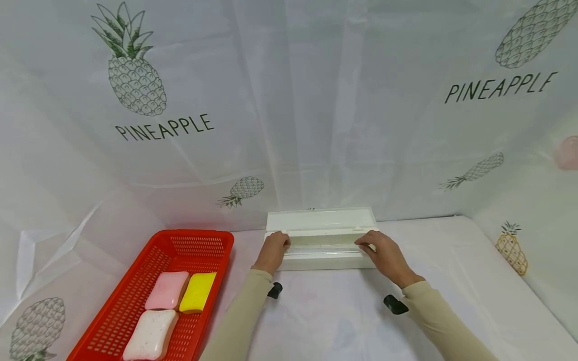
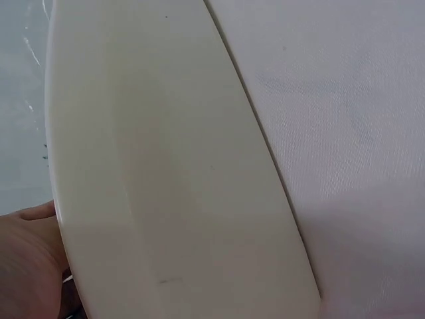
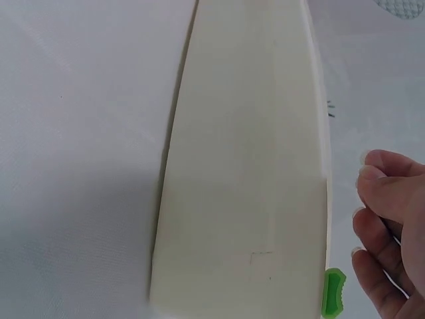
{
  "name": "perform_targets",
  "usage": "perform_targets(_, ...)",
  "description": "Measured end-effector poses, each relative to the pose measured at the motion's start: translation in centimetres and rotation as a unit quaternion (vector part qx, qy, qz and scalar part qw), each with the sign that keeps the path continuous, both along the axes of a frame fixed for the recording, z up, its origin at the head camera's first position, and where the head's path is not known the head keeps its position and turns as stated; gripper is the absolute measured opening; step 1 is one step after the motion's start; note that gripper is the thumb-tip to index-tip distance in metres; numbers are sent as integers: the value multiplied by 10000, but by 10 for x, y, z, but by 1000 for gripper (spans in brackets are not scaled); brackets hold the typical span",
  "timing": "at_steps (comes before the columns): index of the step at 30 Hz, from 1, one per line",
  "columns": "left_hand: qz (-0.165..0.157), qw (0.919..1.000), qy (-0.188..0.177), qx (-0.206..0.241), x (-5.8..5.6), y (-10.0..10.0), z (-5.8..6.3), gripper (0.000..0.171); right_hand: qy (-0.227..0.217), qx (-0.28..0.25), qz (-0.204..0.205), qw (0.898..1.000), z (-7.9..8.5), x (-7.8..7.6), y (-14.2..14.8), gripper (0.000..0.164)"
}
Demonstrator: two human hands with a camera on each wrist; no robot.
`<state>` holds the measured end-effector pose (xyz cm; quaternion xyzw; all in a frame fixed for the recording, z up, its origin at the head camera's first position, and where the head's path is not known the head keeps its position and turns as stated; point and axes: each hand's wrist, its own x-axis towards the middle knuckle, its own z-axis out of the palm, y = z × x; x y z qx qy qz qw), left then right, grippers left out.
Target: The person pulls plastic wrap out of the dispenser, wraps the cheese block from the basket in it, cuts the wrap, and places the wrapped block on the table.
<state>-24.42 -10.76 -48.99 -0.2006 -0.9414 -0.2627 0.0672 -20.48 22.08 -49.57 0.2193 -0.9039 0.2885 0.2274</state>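
A long white box (image 1: 323,261) with its lid (image 1: 321,219) raised stands near the back of the table. My left hand (image 1: 273,251) is at the box's left end, fingers bent over the opening; in the left wrist view the box wall hides its fingertips. My right hand (image 1: 386,255) reaches over the right end. In the right wrist view its thumb meets the index finger and the other fingers curl; whether something thin and clear is between them cannot be told. A small green piece (image 3: 333,294) sits at the box's rim.
To the left stands a red perforated basket (image 1: 113,296) holding a pink bread-slice-shaped block (image 1: 166,291), a yellow block (image 1: 197,292) and a white bread-slice-shaped block (image 1: 150,334). White pineapple-print sheeting (image 1: 307,125) rises behind the table and along both sides.
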Motion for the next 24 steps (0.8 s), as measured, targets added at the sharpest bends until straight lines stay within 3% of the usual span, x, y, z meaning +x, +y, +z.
perform_targets(5,81,9967,601,-536,-2,-5,-2,4,99,143,-18,9998,0,-1,-3,21)
perform_targets(12,291,9925,754,-918,-2,-12,-4,14,-203,287,-320,9989,5,-1,-3,16)
perform_targets(18,231,9923,900,-821,2,-14,-3,18,-318,262,-369,9985,8,0,-1,16)
perform_targets(24,-39,9968,713,-354,2,-15,2,8,-234,183,-405,9987,10,0,3,19)
